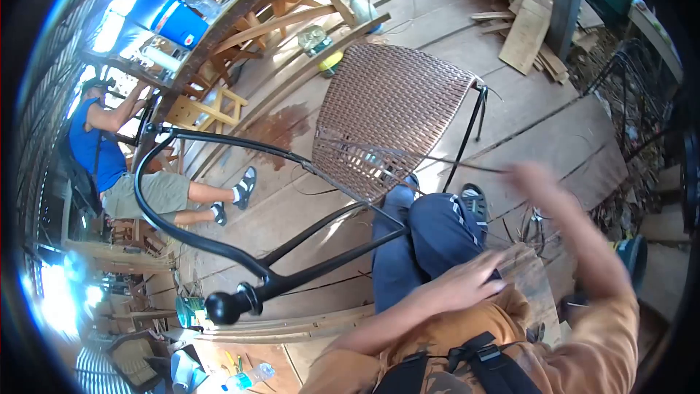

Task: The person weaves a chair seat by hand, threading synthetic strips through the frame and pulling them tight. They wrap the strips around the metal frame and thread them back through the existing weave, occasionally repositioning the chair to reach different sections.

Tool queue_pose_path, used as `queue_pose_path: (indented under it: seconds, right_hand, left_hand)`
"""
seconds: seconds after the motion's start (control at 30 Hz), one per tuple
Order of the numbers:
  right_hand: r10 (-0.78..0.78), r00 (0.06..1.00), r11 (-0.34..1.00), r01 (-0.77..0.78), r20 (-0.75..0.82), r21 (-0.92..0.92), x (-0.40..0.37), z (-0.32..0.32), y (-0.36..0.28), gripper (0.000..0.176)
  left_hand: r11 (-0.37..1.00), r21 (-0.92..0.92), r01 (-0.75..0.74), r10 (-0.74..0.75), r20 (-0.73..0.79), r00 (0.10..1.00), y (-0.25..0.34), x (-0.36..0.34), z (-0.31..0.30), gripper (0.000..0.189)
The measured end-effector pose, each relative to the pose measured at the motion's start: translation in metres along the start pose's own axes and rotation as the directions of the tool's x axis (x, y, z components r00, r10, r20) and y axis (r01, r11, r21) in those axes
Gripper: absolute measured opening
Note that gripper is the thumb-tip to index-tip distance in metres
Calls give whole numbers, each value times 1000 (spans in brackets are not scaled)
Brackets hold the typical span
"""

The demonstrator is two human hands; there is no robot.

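Note:
A chair frame of black metal tube lies across my lap side, with a brown woven seat panel (pixel 397 91) on it. Toward the near edge the weave is looser, with gaps showing. From that part a long dark weaving strand (pixel 437 160) runs taut to my right hand (pixel 536 184), which is raised at the right and blurred by motion. My left hand (pixel 470 282) lies over my lap by my thigh, fingers stretched out, holding nothing. The curved black frame (pixel 211 244) extends left, ending in a round black knob (pixel 222 308).
Another person in a blue top (pixel 106 146) works at a table on the left. Wooden planks (pixel 526 33) are piled at the upper right. A yellow wooden stool (pixel 211 111) stands by the table. A plastic bottle (pixel 251 377) lies at the lower left.

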State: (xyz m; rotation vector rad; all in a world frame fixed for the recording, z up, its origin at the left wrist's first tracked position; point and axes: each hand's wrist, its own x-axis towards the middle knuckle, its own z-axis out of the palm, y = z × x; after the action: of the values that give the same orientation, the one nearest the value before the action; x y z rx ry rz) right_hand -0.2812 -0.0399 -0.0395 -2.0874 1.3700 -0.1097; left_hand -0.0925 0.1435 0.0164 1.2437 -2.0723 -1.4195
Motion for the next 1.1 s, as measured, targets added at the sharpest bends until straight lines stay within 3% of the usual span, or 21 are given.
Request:
queue_pose_path:
  seconds: [0.03, 0.07, 0.1, 0.13, 0.2, 0.23, 0.27, 0.33, 0.37, 0.43, 0.47, 0.5, 0.53, 0.57, 0.6, 0.63, 0.73, 0.77, 0.87, 0.9, 1.1]
  right_hand:
    - [-156, 904, 986, 115, -398, -125, -81, -56, 97, 21]
    - [189, 900, 981, -194, -394, 28, -152, -97, 160, 23]
    - [423, 777, 889, -455, -466, 49, -246, -139, 236, 25]
    - [551, 605, 731, -682, -575, -17, -342, -181, 291, 27]
    - [603, 190, 47, -978, -774, -203, -504, -240, 351, 31]
    - [556, 66, -201, -956, -828, -212, -537, -254, 367, 33]
    - [513, -253, -215, -963, -820, 163, -546, -243, 311, 35]
    - [614, -88, -140, -990, -785, 2, -522, -224, 335, 36]
    - [654, 34, 2, -999, -756, -43, -469, -202, 350, 35]
    - [673, 348, 493, -869, -653, 46, -325, -155, 362, 35]
    - [647, 500, 719, -651, -576, 242, -243, -128, 345, 35]
    - [615, 630, 777, -380, -475, 502, -163, -98, 299, 36]
    - [580, 755, 626, -173, -306, 761, -94, -69, 251, 36]
    - [401, 841, 845, -188, -362, 500, -58, -53, 139, 39]
    - [122, 888, 843, 143, -443, 519, 8, 17, 138, 39]
    - [118, 932, 909, 37, -342, 416, 15, 17, 30, 43]
    - [57, 996, 969, -40, -65, 242, 51, 65, -89, 48]
    - [-9, 984, 989, 35, -179, 143, 82, 117, -70, 48]
    - [-2, 990, 926, 56, -144, 374, 49, 78, -79, 49]
    - [36, 977, 934, 42, -209, 354, 47, 83, -79, 34]
    - [11, 978, 854, 99, -207, 511, 39, 81, -60, 33]
  left_hand:
    - [997, -72, -36, 44, 111, 993, -12, -27, -12, 47]
    - [949, -213, 231, -142, 366, 920, -4, -50, -55, 43]
    - [786, -456, 417, -281, 337, 899, -36, -90, -64, 38]
    - [685, -686, 246, -205, 142, 968, -60, -124, -86, 38]
    - [646, -476, 597, -726, -142, 673, -71, -173, -123, 34]
    - [841, -519, 151, -488, -609, 625, -68, -177, -114, 35]
    - [880, -439, -182, -313, -824, 472, -52, -164, -114, 44]
    - [746, -399, -533, -222, -904, 365, -20, -132, -107, 55]
    - [734, -361, -575, -125, -904, 408, -8, -118, -103, 61]
    - [634, -411, -655, -77, -877, 475, 14, -107, -105, 72]
    - [685, -325, -652, -50, -914, 403, 11, -114, -114, 73]
    - [744, -145, -652, 93, -944, 316, 22, -115, -119, 73]
    - [771, 44, -635, 244, -942, 231, 39, -113, -126, 73]
    - [741, 2, -672, 287, -905, 314, 55, -113, -135, 71]
    - [713, -42, -700, 329, -862, 387, 71, -115, -139, 69]
    - [686, -84, -723, 377, -809, 451, 80, -116, -143, 67]
    - [694, -29, -719, 351, -858, 374, 83, -102, -126, 61]
    - [755, -75, -651, 287, -855, 432, 87, -107, -121, 36]
    - [832, -60, -551, 227, -870, 438, 89, -100, -105, 33]
    - [824, -72, -562, 232, -862, 450, 95, -94, -103, 31]
    - [675, -156, -721, 372, -772, 515, 94, -79, -106, 29]
